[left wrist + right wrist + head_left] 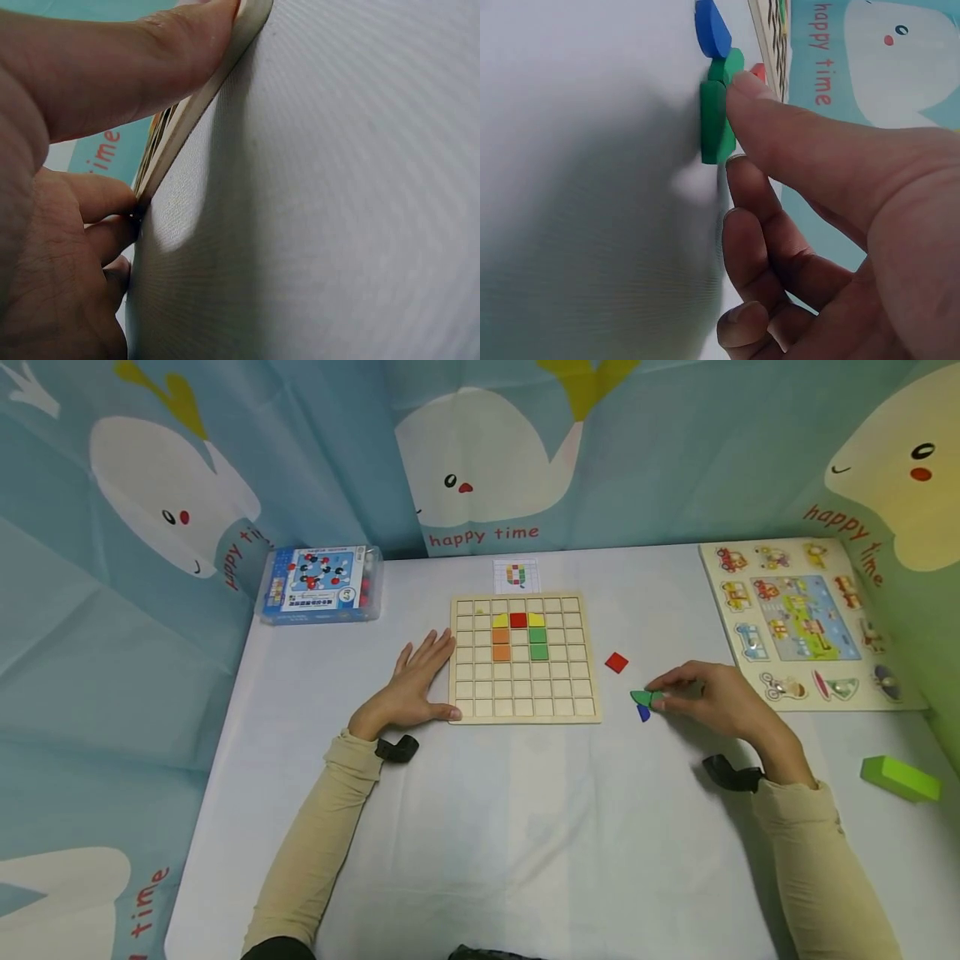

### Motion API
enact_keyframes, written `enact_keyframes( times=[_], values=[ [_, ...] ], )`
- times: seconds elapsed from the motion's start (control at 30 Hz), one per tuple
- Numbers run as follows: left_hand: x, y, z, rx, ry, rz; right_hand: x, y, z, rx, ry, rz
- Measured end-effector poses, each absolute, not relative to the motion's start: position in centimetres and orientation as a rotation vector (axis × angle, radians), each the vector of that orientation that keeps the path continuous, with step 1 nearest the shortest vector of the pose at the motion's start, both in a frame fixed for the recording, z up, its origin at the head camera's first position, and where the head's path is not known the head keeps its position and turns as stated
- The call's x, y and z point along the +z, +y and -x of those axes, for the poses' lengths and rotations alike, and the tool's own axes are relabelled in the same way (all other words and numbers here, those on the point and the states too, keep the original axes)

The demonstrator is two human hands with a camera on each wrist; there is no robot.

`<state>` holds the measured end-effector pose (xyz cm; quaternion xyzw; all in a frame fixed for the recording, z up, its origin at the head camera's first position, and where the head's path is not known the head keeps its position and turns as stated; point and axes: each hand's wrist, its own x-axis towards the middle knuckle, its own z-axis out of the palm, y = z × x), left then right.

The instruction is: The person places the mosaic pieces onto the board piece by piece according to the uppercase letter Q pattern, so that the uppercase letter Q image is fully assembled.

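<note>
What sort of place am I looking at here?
Probably a children's play or learning corner, though I can't be certain. A grid board with coloured tiles and a picture puzzle lie on the table, and cartoon "happy time" cloth hangs around it.

You worked in an apparent children's play corner: blue whale-print fabric curtain point(322, 460) reading "happy time" hung around a white cloth-covered table point(525, 835), bearing a square pale-wood grid board point(520, 689) and rectangular cream picture-puzzle board point(806, 618).
</note>
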<state>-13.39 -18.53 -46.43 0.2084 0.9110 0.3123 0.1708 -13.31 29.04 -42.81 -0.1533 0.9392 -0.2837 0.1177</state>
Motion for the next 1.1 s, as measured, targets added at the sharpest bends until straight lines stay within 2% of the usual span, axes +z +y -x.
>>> enact_keyframes(
  times=[0.2,0.5,1.1],
  values=[
    [-46.3,-18.5,13.3,0.896,2.587,-0.594,-43.3,28.9,12.8,-0.872,2.778,0.446],
    [-46.4,-18.7,13.2,0.91,2.583,-0.58,-43.4,27.6,12.4,-0.804,2.886,0.605],
    [-46.4,-18.5,13.5,0.894,2.581,-0.586,-43.0,26.1,12.4,-0.701,2.906,0.595]
  ],
)
